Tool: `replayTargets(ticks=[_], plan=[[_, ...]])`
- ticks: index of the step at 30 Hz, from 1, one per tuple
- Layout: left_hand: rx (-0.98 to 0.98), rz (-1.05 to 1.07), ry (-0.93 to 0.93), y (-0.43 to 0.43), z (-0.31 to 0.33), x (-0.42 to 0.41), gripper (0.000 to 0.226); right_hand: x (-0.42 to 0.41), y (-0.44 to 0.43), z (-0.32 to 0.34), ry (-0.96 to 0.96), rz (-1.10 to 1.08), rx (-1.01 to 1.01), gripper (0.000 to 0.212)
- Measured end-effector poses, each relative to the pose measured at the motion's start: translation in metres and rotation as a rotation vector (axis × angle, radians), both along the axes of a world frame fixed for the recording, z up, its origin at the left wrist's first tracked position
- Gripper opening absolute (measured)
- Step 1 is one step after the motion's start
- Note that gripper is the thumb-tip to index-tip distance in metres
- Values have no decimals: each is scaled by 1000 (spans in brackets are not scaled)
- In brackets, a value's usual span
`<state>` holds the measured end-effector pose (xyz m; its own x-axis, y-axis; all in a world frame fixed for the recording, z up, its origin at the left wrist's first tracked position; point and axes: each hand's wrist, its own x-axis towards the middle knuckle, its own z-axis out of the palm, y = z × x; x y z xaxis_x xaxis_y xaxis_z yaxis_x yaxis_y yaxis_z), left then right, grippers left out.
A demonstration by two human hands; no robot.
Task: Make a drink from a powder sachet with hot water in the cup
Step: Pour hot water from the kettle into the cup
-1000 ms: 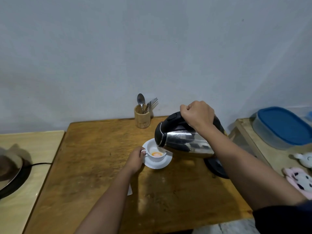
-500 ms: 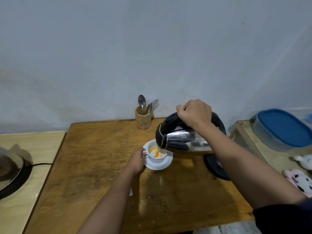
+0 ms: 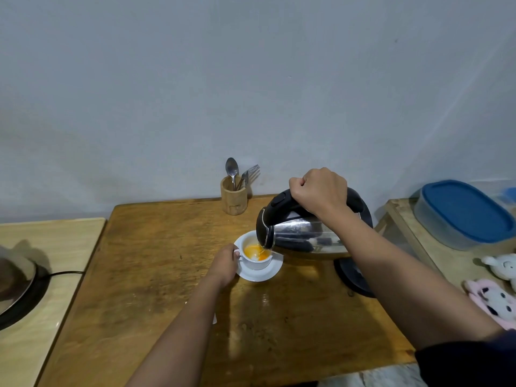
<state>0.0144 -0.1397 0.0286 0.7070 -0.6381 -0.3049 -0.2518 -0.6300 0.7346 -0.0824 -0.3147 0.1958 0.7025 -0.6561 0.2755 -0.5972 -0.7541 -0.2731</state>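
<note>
A white cup (image 3: 258, 263) stands on a white saucer (image 3: 262, 275) in the middle of the wooden table (image 3: 156, 275). Orange liquid and pale powder show inside the cup. My left hand (image 3: 224, 262) grips the cup's handle from the left. My right hand (image 3: 319, 191) is closed around the black handle of a steel kettle (image 3: 304, 237). The kettle is tipped far to the left, its spout right over the cup's rim, and water runs into the cup. A white scrap, perhaps the sachet (image 3: 214, 319), peeks out from under my left forearm.
The kettle's black base (image 3: 353, 277) sits on the table right of the saucer. A wooden holder (image 3: 234, 198) with a spoon and forks stands by the wall. A blue-lidded box (image 3: 463, 213) and soft toys (image 3: 497, 300) lie on the right stand; a pan (image 3: 16, 277) at far left.
The kettle has tipped further over the cup and water has started flowing. The cup's contents have turned more orange and risen. My left hand has stayed on the handle.
</note>
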Motion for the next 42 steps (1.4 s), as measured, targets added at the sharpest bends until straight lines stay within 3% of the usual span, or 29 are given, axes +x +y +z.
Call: replayTargets(ticks=[42], plan=[[45, -51, -46, -1, 11, -3, 30, 5, 7, 8, 22, 78, -118, 38]])
